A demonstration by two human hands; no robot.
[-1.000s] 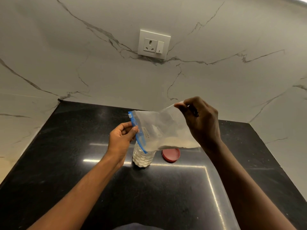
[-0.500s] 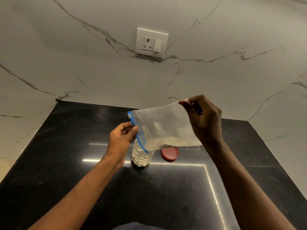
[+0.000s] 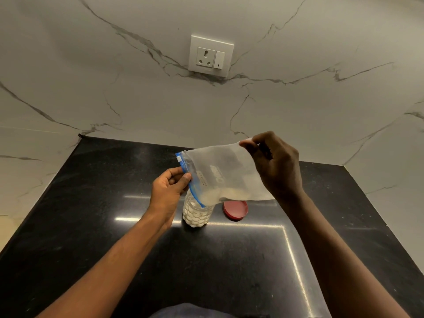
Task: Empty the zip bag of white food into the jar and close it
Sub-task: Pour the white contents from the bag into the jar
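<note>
The left hand [image 3: 168,190] is pinching the blue zip edge of the limp zip bag [image 3: 221,174] directly above the jar [image 3: 197,213]; the right hand [image 3: 276,167] is gripping its raised bottom corner. The film looks light and slippery, so hold seams. The red lid [image 3: 236,210] is lying just right of the jar.

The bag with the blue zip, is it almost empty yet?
Nearly. The clear plastic jar already holds plenty of white food. The left hand steadies the blue-zipped clear bag at the jar's mouth; the right hand lifts its bottom, a little food remaining. Left: screwing on the round red lid, lying beside the jar.
</note>
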